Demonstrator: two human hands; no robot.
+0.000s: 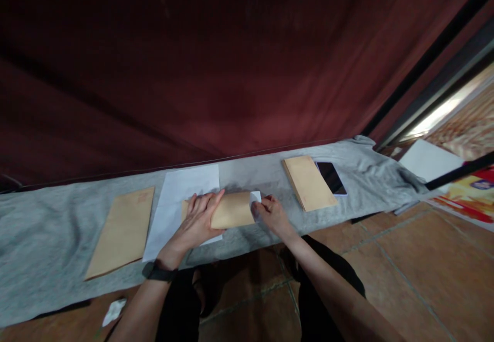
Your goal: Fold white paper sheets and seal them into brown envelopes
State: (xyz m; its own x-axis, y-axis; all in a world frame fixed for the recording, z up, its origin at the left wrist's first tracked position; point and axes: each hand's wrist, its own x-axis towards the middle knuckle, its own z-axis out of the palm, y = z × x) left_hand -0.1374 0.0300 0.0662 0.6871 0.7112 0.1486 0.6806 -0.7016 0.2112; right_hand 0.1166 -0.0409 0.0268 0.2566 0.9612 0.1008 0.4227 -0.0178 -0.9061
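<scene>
A brown paper envelope (233, 211) lies across the middle of the grey cloth, partly over white paper sheets (175, 190). My left hand (200, 216) rests on its left part with the fingers spread. From its right end sticks out a piece of white paper (255, 196). At that end my right hand (272, 213) is closed, thumb and fingers pinching the white paper's edge. How far the paper reaches inside the envelope is hidden.
More brown envelopes (123, 231) lie at the left. To the right is a stack of envelopes (311, 182) beside a phone (332, 178). A dark red curtain (231, 74) hangs behind the grey cloth (247, 239). Crumpled white tissue (114, 311) is on the tiled floor.
</scene>
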